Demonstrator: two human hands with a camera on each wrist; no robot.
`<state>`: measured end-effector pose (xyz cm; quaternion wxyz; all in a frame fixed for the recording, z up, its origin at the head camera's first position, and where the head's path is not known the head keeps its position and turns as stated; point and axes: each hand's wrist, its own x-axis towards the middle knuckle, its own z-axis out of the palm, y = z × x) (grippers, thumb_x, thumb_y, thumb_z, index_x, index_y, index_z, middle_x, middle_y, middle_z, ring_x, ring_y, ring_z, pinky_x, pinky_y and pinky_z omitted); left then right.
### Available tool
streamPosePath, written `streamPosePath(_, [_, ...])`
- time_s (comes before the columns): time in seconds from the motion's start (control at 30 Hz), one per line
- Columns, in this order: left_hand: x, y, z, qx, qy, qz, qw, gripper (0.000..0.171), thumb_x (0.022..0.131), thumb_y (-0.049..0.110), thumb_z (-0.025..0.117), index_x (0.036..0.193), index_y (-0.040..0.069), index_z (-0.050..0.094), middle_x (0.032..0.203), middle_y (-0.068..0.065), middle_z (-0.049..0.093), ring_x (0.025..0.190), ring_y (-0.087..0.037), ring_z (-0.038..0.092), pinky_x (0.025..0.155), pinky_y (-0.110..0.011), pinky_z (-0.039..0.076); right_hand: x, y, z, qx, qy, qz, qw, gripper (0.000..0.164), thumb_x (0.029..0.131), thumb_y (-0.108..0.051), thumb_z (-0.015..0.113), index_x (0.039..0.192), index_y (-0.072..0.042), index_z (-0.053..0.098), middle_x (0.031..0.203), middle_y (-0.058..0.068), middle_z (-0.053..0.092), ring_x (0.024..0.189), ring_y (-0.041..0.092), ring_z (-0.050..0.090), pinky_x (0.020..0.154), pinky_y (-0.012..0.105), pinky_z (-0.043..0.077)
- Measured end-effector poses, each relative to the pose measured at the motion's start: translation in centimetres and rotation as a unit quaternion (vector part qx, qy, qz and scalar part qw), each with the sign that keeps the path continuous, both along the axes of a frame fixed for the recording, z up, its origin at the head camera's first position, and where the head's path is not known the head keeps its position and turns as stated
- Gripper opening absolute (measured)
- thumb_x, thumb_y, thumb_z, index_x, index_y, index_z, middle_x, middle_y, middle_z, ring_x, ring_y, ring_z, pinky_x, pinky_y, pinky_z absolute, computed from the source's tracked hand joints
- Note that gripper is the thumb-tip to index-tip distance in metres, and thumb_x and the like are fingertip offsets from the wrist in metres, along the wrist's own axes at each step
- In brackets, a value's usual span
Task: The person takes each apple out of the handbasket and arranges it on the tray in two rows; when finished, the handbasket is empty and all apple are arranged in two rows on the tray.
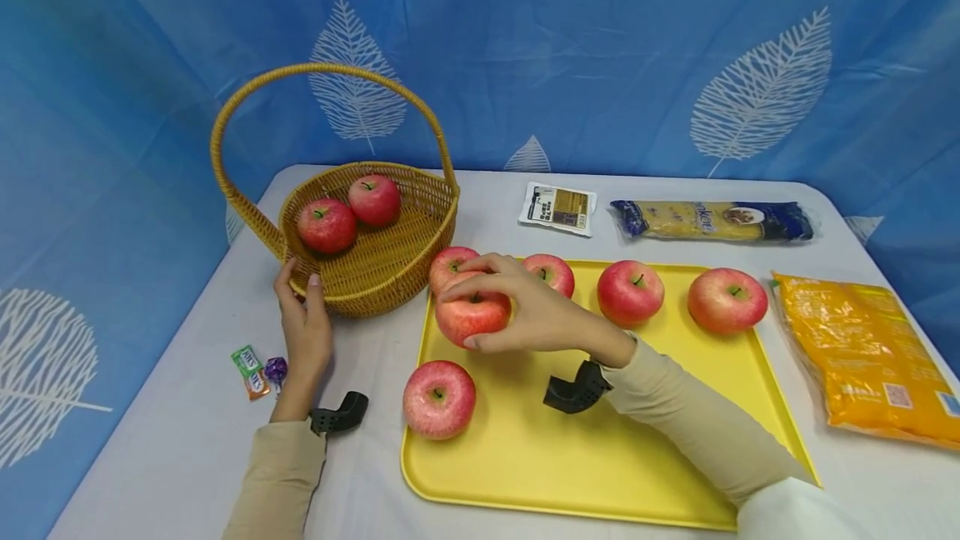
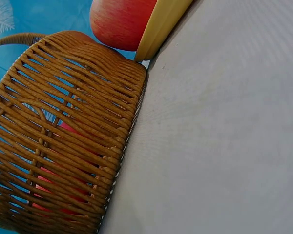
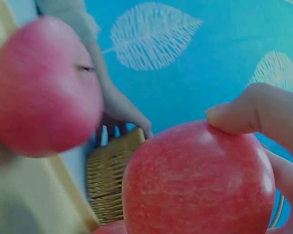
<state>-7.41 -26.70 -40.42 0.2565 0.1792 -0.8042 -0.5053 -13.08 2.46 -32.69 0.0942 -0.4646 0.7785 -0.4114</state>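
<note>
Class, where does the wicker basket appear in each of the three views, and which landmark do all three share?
Head: the wicker basket stands left of centre, the left hand at its rim.
Left wrist: it fills most of the left side.
Right wrist: it shows low, left of centre, partly hidden by the held apple.
Shared landmark: the yellow tray.

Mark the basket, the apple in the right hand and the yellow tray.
Basket (image 1: 386,261), head view: bare woven bottom.
Held apple (image 3: 198,183), right wrist view: shiny red side.
Yellow tray (image 1: 562,457), head view: bare floor.
</note>
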Motion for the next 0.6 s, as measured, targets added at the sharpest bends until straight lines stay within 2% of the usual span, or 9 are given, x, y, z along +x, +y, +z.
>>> streamPosePath(0.17, [0.0, 0.0, 0.1, -0.003, 0.0, 0.002, 1.0, 0.048, 0.098, 0.032, 0.033, 0.141, 0.016, 0.019, 0.151, -0.005, 0.017, 0.14, -0.019, 0.013, 0.115, -0.039, 0.011, 1.9, 2.7, -0.6, 0.025, 0.007, 0.003, 1.0, 0.045, 0.071, -0.033, 0.074, 0.113, -0.035, 0.06, 0.126, -0.008, 0.047, 0.12, 0.01, 0.037, 0.092, 0.034, 0.04])
streamPosePath(0.4, [0.0, 0.1, -0.3, 0.004, -0.012, 0.002, 0.9999, 0.049, 0.097, 0.036, 0.032, 0.141, 0.017, 0.019, 0.151, -0.005, 0.016, 0.14, -0.018, 0.013, 0.114, -0.039, 0.012, 4.5, 6.6, -1.5, 0.072, -0.026, -0.033, 0.997, 0.045, 0.071, -0.029, 0.076, 0.113, -0.036, 0.059, 0.13, -0.001, 0.042, 0.121, 0.016, 0.038, 0.091, 0.03, 0.044])
streamPosePath(0.6, [0.0, -0.1, -0.4, 0.001, -0.005, 0.005, 1.0, 0.049, 0.097, 0.036, 0.032, 0.141, 0.017, 0.019, 0.151, -0.006, 0.017, 0.139, -0.02, 0.016, 0.114, -0.041, 0.013, 6.3, 8.4, -2.5, 0.1, -0.021, -0.044, 0.994, 0.047, 0.072, -0.028, 0.075, 0.113, -0.039, 0.057, 0.132, 0.004, 0.041, 0.119, 0.018, 0.038, 0.087, 0.027, 0.047])
